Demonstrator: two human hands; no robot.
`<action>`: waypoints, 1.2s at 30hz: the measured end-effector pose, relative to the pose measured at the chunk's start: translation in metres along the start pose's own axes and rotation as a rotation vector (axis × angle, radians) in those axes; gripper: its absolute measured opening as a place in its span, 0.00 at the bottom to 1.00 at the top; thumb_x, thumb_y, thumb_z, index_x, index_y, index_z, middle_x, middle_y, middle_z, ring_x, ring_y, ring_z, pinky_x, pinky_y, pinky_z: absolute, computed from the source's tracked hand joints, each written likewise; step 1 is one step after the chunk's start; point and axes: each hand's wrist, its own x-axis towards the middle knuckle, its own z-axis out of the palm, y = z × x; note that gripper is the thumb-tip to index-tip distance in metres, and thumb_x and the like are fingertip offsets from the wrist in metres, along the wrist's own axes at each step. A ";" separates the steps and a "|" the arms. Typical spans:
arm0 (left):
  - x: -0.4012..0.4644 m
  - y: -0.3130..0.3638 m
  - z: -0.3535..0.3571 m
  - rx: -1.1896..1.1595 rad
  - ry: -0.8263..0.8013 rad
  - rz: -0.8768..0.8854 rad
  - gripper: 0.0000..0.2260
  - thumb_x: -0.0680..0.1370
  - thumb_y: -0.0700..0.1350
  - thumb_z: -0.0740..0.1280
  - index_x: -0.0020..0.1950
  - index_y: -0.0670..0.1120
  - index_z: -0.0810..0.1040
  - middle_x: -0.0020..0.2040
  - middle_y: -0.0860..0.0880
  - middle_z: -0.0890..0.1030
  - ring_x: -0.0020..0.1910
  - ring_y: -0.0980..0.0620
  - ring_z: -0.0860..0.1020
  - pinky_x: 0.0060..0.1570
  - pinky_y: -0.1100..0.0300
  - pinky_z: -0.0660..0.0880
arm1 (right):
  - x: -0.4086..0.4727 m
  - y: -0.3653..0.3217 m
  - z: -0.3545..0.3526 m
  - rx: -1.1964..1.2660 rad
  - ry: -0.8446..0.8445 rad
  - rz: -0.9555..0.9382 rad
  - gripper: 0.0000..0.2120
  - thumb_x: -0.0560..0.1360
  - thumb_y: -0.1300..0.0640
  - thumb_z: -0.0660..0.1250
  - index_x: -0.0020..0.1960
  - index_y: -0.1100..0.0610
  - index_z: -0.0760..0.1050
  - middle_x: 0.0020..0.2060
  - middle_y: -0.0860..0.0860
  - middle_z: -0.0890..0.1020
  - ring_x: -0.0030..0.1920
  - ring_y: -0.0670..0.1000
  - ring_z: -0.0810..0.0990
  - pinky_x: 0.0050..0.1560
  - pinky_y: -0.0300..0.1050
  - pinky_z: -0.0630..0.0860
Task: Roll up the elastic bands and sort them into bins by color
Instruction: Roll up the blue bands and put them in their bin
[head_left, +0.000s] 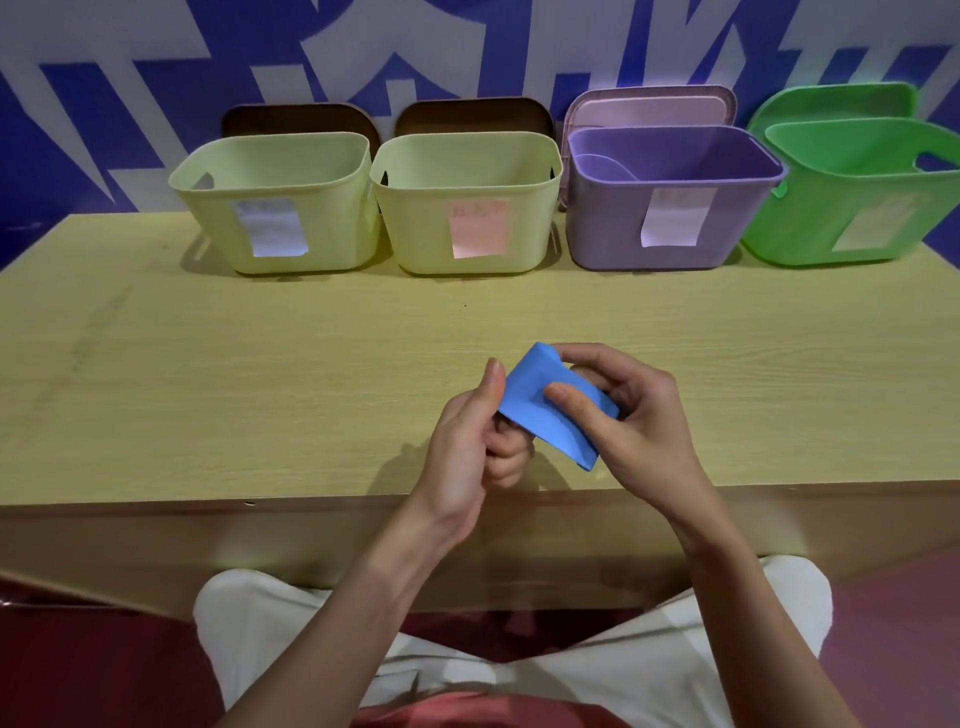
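Both hands pinch our blue elastic band over the table's near edge.
Our left hand (480, 431) and right hand (631, 415) each clamp the blue band (545, 410) above the table (208, 364). We should keep it taut, rolling evenly. It looks flat, wide, smooth, partly folded.

Person seen from above: 2 bare forearms, light trousers, reddish top.
The left hand (470, 441) and right hand (636, 415) are bare, with no rings, watch or sleeves showing along either forearm. White trousers (649, 670) cover both legs, and a strip of coral-red top (467, 712) shows at the bottom edge.
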 end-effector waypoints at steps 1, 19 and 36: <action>0.000 0.001 -0.001 -0.034 -0.024 -0.015 0.18 0.78 0.56 0.53 0.33 0.46 0.60 0.22 0.56 0.56 0.20 0.59 0.52 0.23 0.64 0.49 | 0.000 -0.001 -0.001 -0.005 -0.011 -0.001 0.09 0.73 0.58 0.69 0.51 0.47 0.78 0.32 0.59 0.77 0.30 0.45 0.71 0.31 0.36 0.67; 0.007 -0.005 -0.003 0.624 0.138 0.296 0.17 0.80 0.54 0.51 0.35 0.50 0.68 0.26 0.59 0.68 0.27 0.59 0.64 0.30 0.65 0.61 | 0.006 -0.002 -0.004 -0.038 -0.008 0.019 0.05 0.70 0.55 0.72 0.46 0.53 0.80 0.36 0.54 0.83 0.34 0.55 0.78 0.34 0.42 0.72; 0.000 0.008 0.007 0.117 -0.039 0.112 0.23 0.80 0.57 0.51 0.27 0.49 0.65 0.21 0.56 0.58 0.19 0.58 0.54 0.24 0.64 0.52 | 0.011 -0.012 -0.010 0.140 -0.086 -0.031 0.17 0.71 0.66 0.71 0.58 0.54 0.77 0.39 0.43 0.83 0.40 0.40 0.78 0.42 0.33 0.74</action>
